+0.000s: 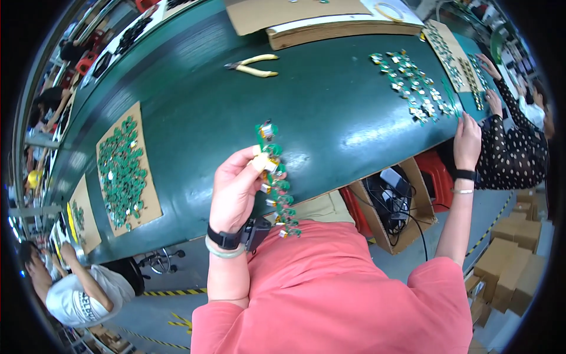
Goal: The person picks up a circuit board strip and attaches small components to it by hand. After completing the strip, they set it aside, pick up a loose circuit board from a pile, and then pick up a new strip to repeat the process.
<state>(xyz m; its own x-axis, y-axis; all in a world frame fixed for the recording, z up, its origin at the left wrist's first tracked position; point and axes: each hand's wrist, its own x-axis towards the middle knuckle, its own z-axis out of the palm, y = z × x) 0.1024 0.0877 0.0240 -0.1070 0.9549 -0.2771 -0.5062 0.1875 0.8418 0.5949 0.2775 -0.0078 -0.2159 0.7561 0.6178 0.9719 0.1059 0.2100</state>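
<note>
On the left, 1 big cardboard sheet [152,203] bears round green boards [121,171], too many to count! Next, 1 pair of yellow-handled pliers [237,65], spread on the smooth green tabletop [194,130]. The left hand [234,189] pinches 1 knobbly strip of boards [283,200] over the table's near edge. Right hand [467,141], beside shiny-topped green boards [414,82]: can't tell whether it's gripping.

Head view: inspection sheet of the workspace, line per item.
Surface: glossy green table.
Parts: strip of small green boards in hand; loose boards at right; cardboard sheet of boards at left.
Clutter: yellow-handled pliers, open, toward far side.
Hands: left hand pinches the strip; right hand at table edge beside loose boards, grip unclear.
Cables: black cables tangled in open box below table edge.
Surroundings: left co-worker, right co-worker; cartons lower right.
</note>
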